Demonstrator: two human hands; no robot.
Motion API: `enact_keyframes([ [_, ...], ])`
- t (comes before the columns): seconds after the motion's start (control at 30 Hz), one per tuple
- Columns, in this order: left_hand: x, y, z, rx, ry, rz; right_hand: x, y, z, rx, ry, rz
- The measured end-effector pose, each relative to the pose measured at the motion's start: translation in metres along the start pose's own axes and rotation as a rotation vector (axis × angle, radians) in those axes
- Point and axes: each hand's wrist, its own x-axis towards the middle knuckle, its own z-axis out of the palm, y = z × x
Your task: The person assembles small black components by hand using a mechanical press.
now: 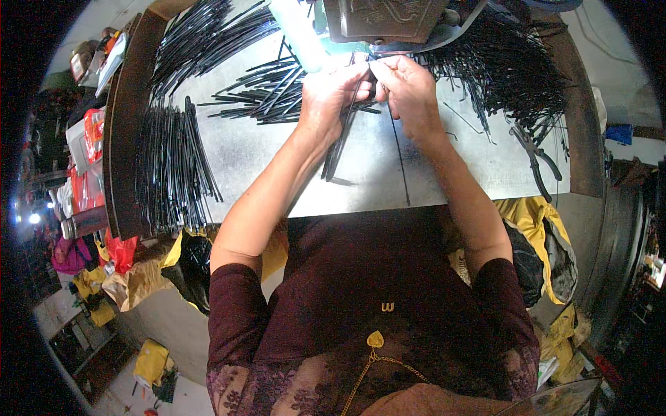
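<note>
Both my hands meet under a bright light at the far edge of the metal worktop, close to a machine head (381, 21). My left hand (325, 100) is closed round a few thin black rods (336, 158), whose near ends slant down toward me. With thumb and fingers pinched, my right hand (414, 97) grips a single thin black rod (401, 163) that hangs toward the worktop's near edge. The upper tips at my fingers are washed out by glare. Just left of my left hand lies a loose heap of black rods (260, 93).
More straight rods (173, 163) are stacked along the wooden side board (125, 139) at left. A tangled heap of bent black pieces (510, 66) fills the far right. Pliers (533, 158) lie at the right edge of the worktop (479, 177). Yellow bags (538, 215) hang below.
</note>
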Motion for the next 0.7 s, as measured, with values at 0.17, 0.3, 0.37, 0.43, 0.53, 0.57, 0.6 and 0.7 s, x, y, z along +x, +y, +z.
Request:
enact_keyframes([
  [0.17, 0.000, 0.000, 0.000, -0.008, -0.021, -0.005, -0.001, 0.000, 0.002, 0.069, 0.007, 0.023],
  [0.3, 0.006, -0.004, -0.004, -0.033, -0.041, 0.010, 0.001, -0.002, 0.002, 0.111, -0.013, 0.032],
  [0.37, 0.008, -0.005, -0.005, -0.036, -0.040, 0.017, 0.005, -0.002, -0.001, 0.141, -0.045, 0.056],
  [0.43, 0.006, 0.002, 0.000, 0.068, -0.035, 0.006, 0.007, -0.002, -0.007, 0.171, -0.071, 0.085],
  [0.53, 0.004, 0.014, 0.001, 0.171, -0.043, 0.030, 0.010, -0.007, -0.012, 0.183, -0.155, 0.108],
  [0.57, 0.004, 0.014, 0.002, 0.168, -0.016, 0.015, 0.011, -0.007, -0.012, 0.111, -0.156, 0.099],
  [0.6, 0.004, 0.014, 0.001, 0.168, -0.017, 0.013, 0.011, -0.007, -0.012, 0.039, -0.156, 0.090],
  [0.7, 0.004, 0.012, 0.000, 0.204, -0.021, 0.007, 0.016, -0.014, -0.019, -0.086, -0.270, 0.108],
])
